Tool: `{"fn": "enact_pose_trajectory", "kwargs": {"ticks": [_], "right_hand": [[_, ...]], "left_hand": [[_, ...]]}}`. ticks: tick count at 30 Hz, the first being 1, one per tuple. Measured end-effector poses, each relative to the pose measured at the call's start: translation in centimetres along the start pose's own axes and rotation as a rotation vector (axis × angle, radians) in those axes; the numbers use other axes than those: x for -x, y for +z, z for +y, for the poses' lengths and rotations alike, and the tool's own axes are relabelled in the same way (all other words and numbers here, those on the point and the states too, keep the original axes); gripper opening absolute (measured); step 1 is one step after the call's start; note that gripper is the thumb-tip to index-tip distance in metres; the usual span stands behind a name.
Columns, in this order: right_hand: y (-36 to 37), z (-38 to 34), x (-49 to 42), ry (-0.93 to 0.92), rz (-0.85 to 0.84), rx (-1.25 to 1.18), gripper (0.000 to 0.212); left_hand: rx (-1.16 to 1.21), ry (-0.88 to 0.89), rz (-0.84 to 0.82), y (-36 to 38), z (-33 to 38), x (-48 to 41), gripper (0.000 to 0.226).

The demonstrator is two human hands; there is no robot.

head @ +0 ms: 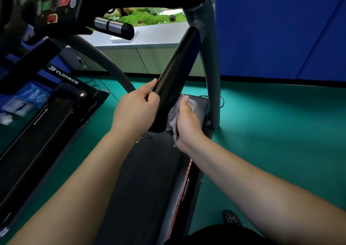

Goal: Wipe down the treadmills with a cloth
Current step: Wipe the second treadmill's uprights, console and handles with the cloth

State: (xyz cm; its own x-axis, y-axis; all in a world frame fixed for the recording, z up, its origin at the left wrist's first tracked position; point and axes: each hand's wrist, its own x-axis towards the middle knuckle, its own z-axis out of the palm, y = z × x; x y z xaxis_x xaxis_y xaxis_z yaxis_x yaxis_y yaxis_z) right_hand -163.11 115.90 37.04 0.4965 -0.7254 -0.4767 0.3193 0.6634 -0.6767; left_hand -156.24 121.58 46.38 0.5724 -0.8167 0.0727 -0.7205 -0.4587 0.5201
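Handrail (176,67) slants up-away | your left hand (136,110) clasps it | your right hand (187,123) grips cloth (173,116) against its right side

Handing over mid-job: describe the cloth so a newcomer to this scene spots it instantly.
Find the central treadmill and follow its black handrail sloping down toward the person. At its lower end the left hand grips one side and the right hand holds the cloth against the other. It is the only soft, fluffy grey thing among hard black parts.
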Motion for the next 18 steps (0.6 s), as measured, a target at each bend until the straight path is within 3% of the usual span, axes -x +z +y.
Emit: {"fn": "enact_pose_trajectory", "kwargs": {"ticks": [5, 13, 18], "right_hand": [[0.0, -4.5, -4.8, -0.283, 0.091, -0.004, 0.033], [0.1, -12.2, -13.1, -0.401, 0.193, 0.049, 0.045], [-0.6, -14.3, -14.4, -0.553, 0.206, 0.38, 0.049]], "left_hand": [[0.014, 0.001, 0.019, 0.2, -0.2, -0.3, 0.048], [0.008, -0.058, 0.01, 0.1, -0.2, -0.5, 0.046], [-0.038, -0.05, 0.008, 0.1, -0.3, -0.5, 0.046]]}}
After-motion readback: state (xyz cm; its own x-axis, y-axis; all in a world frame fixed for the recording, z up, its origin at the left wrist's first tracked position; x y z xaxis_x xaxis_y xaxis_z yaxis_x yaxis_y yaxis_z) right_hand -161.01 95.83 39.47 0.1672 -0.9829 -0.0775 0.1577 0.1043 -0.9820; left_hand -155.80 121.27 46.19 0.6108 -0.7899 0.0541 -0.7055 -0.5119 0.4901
